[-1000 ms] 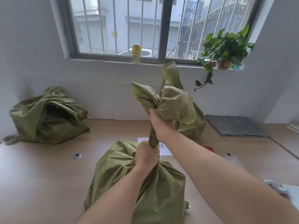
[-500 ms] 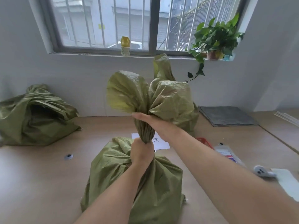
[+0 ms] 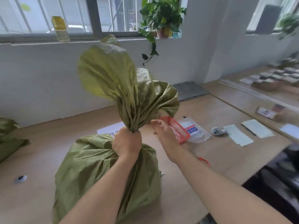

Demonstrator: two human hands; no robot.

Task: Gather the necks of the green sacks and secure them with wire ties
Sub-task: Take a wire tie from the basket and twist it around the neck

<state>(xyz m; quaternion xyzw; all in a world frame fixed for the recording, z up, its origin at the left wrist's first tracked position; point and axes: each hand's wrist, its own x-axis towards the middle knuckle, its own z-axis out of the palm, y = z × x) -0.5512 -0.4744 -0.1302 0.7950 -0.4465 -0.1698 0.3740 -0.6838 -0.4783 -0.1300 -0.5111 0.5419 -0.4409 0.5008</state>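
Note:
A filled green sack point(image 3: 90, 168) stands on the wooden table in front of me. My left hand point(image 3: 127, 143) grips its gathered neck, and the loose top point(image 3: 113, 78) fans out above the fist. My right hand point(image 3: 163, 131) is off the sack, fingers relaxed and empty, hovering just left of a red mesh basket point(image 3: 179, 129). A second green sack point(image 3: 161, 97) stands behind the first, mostly hidden by it. A third green sack point(image 3: 8, 139) lies at the far left edge. No wire tie is clearly visible.
A clear plastic packet point(image 3: 194, 130) lies right of the basket, then a small grey device point(image 3: 217, 131) and paper sheets point(image 3: 257, 130). A grey mat point(image 3: 189, 90) lies by the wall. A potted plant point(image 3: 161, 18) and a yellow can point(image 3: 59, 25) stand on the windowsill.
My right hand let go of the sack's neck and moved right toward the red basket. My left hand kept its grip. The view swung to the right.

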